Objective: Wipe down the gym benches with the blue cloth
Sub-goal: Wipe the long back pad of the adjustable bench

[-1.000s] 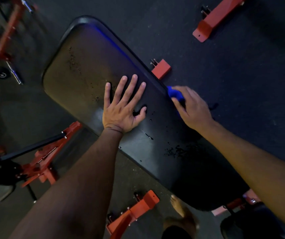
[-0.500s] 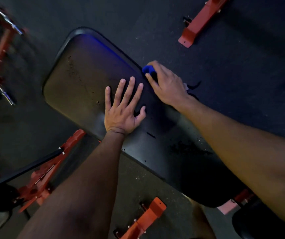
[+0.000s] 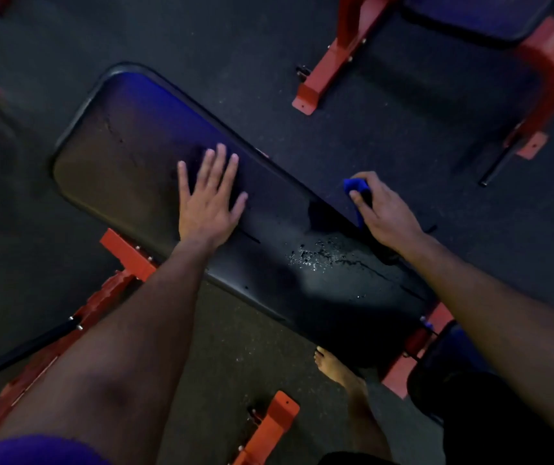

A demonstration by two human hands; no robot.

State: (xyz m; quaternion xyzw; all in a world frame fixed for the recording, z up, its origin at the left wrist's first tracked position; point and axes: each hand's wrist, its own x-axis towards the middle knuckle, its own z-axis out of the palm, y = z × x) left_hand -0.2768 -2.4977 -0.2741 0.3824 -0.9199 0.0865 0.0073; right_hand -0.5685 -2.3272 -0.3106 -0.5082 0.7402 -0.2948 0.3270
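Both hands busy: left hand (image 3: pixel 210 199) flat, bracing on the bench (image 3: pixel 128 162), right hand (image 3: pixel 384 214) gripping the blue cloth (image 3: pixel 355 186) along its far edge.

bare forearms and hands, a purple sleeve (image 3: pixel 37 451) at the left shoulder, one bare foot (image 3: pixel 331 365)

A gym: a black padded bench (image 3: pixel 155 162) on red steel legs (image 3: pixel 128 253) fills the frame's middle, another red-framed bench (image 3: pixel 490 18) upper right, on dark rubber flooring (image 3: pixel 352 146).
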